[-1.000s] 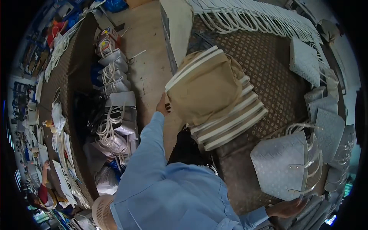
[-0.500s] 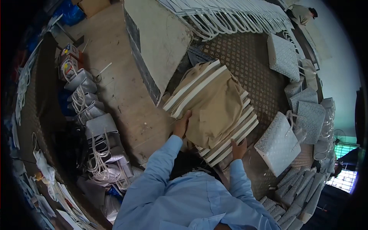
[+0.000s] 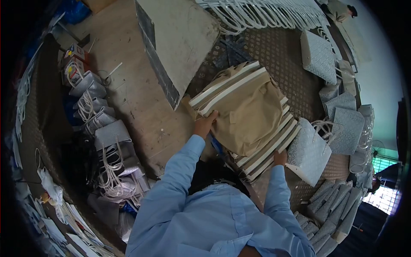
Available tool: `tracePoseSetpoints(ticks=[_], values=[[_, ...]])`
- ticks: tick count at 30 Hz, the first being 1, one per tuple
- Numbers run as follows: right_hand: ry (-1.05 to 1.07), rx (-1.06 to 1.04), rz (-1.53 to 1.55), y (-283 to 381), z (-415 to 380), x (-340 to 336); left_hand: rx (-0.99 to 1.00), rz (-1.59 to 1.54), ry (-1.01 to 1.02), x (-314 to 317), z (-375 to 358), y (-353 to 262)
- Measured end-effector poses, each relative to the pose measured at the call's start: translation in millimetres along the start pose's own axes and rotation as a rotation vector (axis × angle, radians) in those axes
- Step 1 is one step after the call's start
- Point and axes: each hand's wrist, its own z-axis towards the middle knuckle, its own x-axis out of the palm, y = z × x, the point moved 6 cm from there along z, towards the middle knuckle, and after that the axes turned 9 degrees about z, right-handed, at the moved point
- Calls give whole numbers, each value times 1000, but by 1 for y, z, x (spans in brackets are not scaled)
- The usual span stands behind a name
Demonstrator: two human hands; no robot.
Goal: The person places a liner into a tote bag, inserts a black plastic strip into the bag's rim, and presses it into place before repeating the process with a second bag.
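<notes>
A stack of tan fabric pieces with white edge strips point(image 3: 250, 115) lies in front of me on the brown patterned surface. My left hand point(image 3: 204, 124) is closed on its near left edge, thumb on top and the other fingers hidden beneath. At the lower right corner, my right hand point(image 3: 280, 158) grips the edges of the striped layers, most of its fingers out of sight. Just right of that hand stands a silver patterned handbag point(image 3: 309, 150), close to the stack. Dark folded cloth point(image 3: 233, 50) lies behind the stack.
A grey slab point(image 3: 177, 38) juts in at upper left of the stack. Rows of white handles point(image 3: 265, 15) line the back. More silver bags point(image 3: 342, 132) stand at right, folded grey pieces point(image 3: 332, 210) below them. Silver bags with handles point(image 3: 113, 132) line the left. A person point(image 3: 340, 10) is at far right.
Both hands and the tan stack have shifted to the right, bringing it closer to the silver handbag. More of the dark cloth behind it shows.
</notes>
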Motion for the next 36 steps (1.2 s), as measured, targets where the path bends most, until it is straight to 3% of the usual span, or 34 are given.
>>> tracePoseSetpoints(ticks=[2, 4, 6, 7, 8, 10, 11, 12, 14, 16, 17, 19, 21, 22, 24, 25, 27, 28, 29, 30, 31, 32, 33, 34, 36], values=[[-178, -101, -152, 35, -15, -28, -138, 19, 71, -21, -7, 11], [-155, -465, -36, 153, -46, -60, -256, 28, 152, -26, -13, 22], [378, -385, 265, 222, -70, -21, -97, 180, 56, -35, -17, 14], [553, -524, 349, 261, -94, 2, -87, 182, 63, -37, -18, 2], [516, -934, 282, 312, -127, 10, -45, 301, 77, -40, -23, -19], [453, -1035, 125, 362, -160, 38, 3, 416, 83, -37, -29, -35], [446, -1037, 129, 370, -162, 52, 140, 454, 18, -34, -33, -46], [400, -1018, 63, 366, -162, 71, 272, 493, -43, -32, -40, -54], [338, -1004, 0, 363, -150, 92, 333, 539, -56, -30, -42, -52], [647, -923, 23, 347, -132, 107, 388, 576, -69, -30, -39, -57], [640, -919, 20, 343, -120, 107, 331, 509, -89, -36, -34, -60], [899, -596, 391, 335, -97, 107, 270, 435, -106, -35, -29, -58], [897, -590, 465, 338, -95, 96, 552, 554, -208, -25, -28, -59], [896, -598, 540, 353, -94, 81, 567, 558, -206, -19, -23, -53], [824, -412, 600, 357, -78, 39, 108, 925, -203, -22, -18, -13], [844, -338, 753, 340, -62, 36, 118, 930, -202, -22, -18, -15], [832, -247, 913, 297, -42, 28, 204, 933, -189, -18, -19, -19], [786, -80, 919, 269, -38, 21, 211, 935, -166, -19, -26, -26], [733, 65, 928, 248, -32, 17, 247, 1033, -42, -13, -25, -40], [707, 54, 936, 243, -39, 19, 288, 1130, 79, -3, -21, -54], [650, 226, 1244, 236, -60, 27, 311, 1132, 94, 10, -18, -65], [577, 402, 1550, 234, -75, 35, 450, 1098, 292, 38, -19, -74], [550, 406, 1565, 236, -79, 37, 582, 1057, 493, 60, -26, -79], [447, 339, 1543, 237, -79, 34, 597, 1067, 521, 67, -25, -63], [261, 270, 1430, 261, -68, -12, 831, 1395, 235, 77, -11, -33]])
